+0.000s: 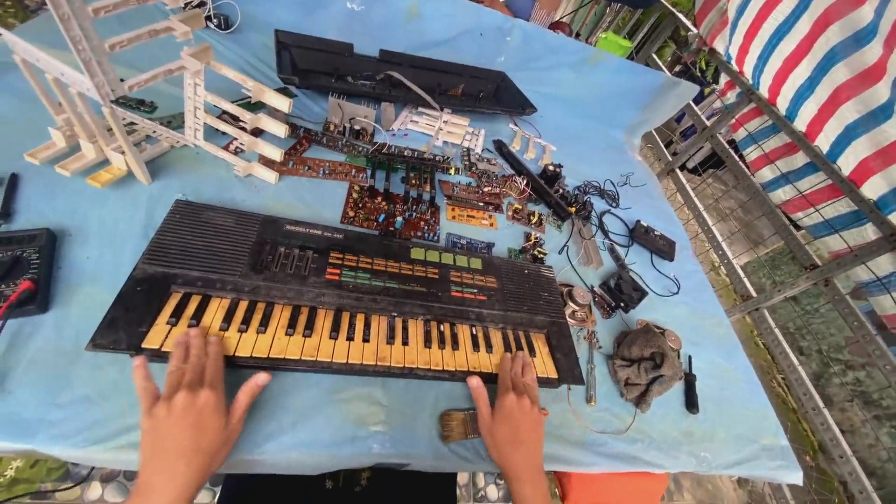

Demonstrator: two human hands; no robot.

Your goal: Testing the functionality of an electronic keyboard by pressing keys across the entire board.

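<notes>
A black electronic keyboard (336,280) with yellowed keys lies across the blue table cover (84,392). My left hand (191,415) is spread flat, fingertips touching the keys at the keyboard's left end. My right hand (513,420) rests with its fingers on the keys at the right end. Neither hand holds anything. A small paintbrush (457,427) lies on the cover just left of my right hand.
Brown circuit boards (392,210), wires and small speakers (579,303) lie behind and right of the keyboard. A black casing panel (401,75) sits at the back, white key frames (121,103) at back left, a multimeter (23,266) at left, a grey rag (646,364) and screwdriver (691,387) at right.
</notes>
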